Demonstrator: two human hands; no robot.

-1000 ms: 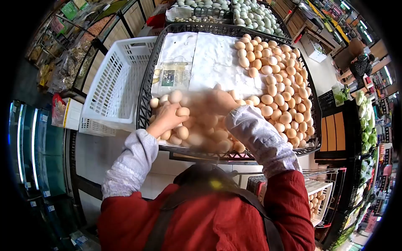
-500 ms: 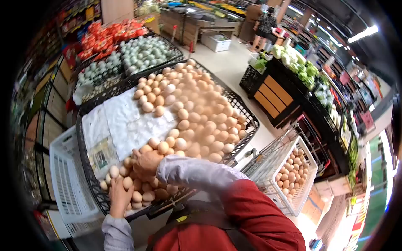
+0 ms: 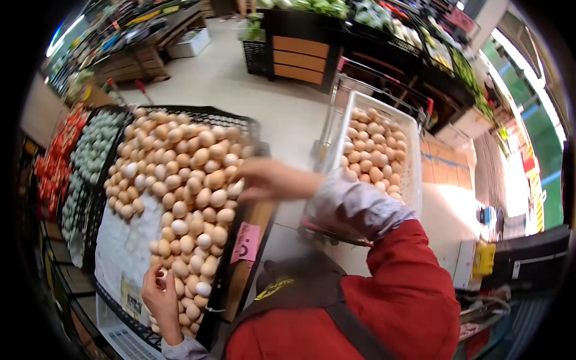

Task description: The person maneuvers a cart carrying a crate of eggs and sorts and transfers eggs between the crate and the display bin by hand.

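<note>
Brown eggs [image 3: 186,198] lie in a wide heap in a black display crate [image 3: 225,114] lined with white sheeting [image 3: 117,246]. My left hand [image 3: 161,303] is at the crate's near left part, its thumb and fingers closed round an egg [image 3: 162,274] among the others. Above the crate's right rim is my right hand [image 3: 270,181], slightly blurred, fingers pointing left and thumb apart from them; I see no egg in it. To its right, a white basket [image 3: 414,135] of brown eggs rests on a shopping cart [image 3: 327,129].
Pale green eggs [image 3: 99,141] and red packages [image 3: 60,150] stand left of the crate. A pink sign [image 3: 245,242] hangs on its right side. Vegetable stands [image 3: 300,57] line the back. Below the crate's left side is another white basket [image 3: 123,336].
My view has turned right. My right hand has moved from the eggs beside my left hand to the crate's right rim. My left hand remains over the near eggs.
</note>
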